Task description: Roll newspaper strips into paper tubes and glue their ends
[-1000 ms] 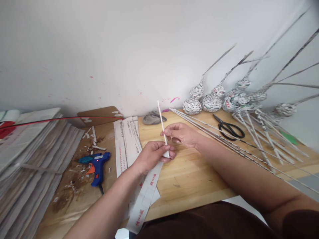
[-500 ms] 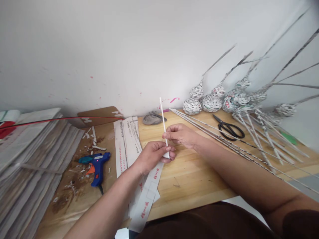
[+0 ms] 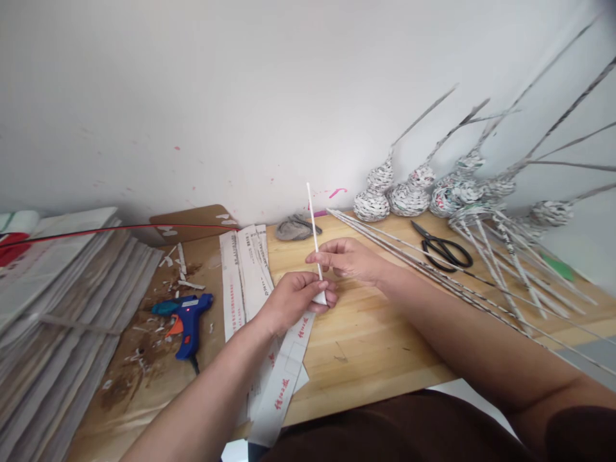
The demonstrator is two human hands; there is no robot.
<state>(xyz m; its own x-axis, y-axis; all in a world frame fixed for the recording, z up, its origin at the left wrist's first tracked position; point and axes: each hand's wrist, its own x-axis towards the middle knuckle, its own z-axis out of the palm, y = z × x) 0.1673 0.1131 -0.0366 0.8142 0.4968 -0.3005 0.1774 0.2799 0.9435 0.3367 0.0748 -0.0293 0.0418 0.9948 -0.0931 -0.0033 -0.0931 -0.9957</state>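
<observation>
A thin white paper tube (image 3: 312, 221) stands nearly upright, leaning slightly left. Its lower end runs into a long newspaper strip (image 3: 287, 367) with red print, which trails down to the table's front edge. My left hand (image 3: 297, 296) is closed around the tube's base, the thumb pressing where paper and tube meet. Higher up, the fingers of my right hand (image 3: 344, 258) pinch the tube from the right. Beneath my left forearm, more cut newspaper strips (image 3: 233, 276) lie in a loose pile, partly hidden.
At left are a stack of newspapers (image 3: 62, 308) and a blue glue gun (image 3: 190, 327) among paper scraps. A grey cloth (image 3: 293, 228) lies near the wall. To the right sit black scissors (image 3: 440, 247), several paper rods (image 3: 385, 237) and woven paper gourds (image 3: 371, 204).
The tube's tip is slightly higher and farther left. My right fingertips have slid a little leftward across the tube. My left hand and the strip have shifted up very slightly.
</observation>
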